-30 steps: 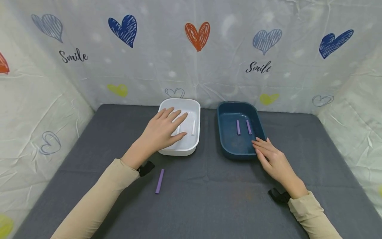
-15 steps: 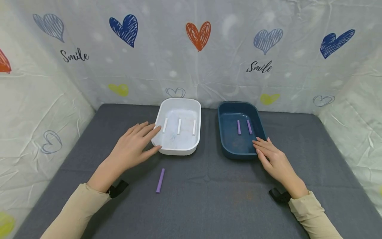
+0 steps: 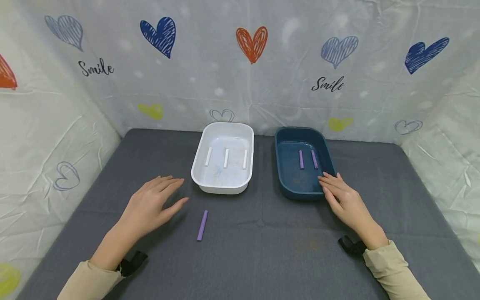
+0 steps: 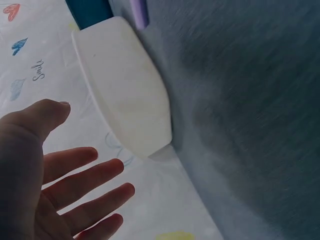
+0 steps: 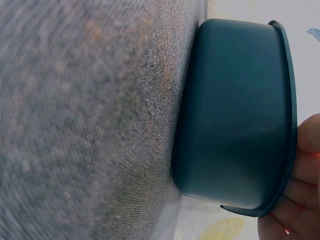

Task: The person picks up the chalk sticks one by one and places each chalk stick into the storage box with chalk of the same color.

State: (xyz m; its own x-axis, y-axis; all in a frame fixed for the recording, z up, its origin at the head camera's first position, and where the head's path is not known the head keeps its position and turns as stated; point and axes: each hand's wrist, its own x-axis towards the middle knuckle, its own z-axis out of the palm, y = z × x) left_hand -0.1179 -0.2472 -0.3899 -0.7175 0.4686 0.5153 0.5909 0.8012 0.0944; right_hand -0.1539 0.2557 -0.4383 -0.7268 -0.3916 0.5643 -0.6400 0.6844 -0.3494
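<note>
Left hand [image 3: 150, 204]: fingers straight and spread, holding nothing, hovering low over grey felt mat [image 3: 262, 250]. Just to its right, loose short purple chalk stick [image 3: 202, 225], long axis running near-to-far, far closer to this hand. Beyond: white plastic tray [image 3: 210, 186], dark blue plastic tray [image 3: 296, 194]. Right hand [image 3: 343, 200]: flat fingers resting on blue rim.

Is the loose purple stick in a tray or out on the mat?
Out. The purple stick lies flat on the grey mat, in front of the white tray and apart from it, beside the left hand.
</note>
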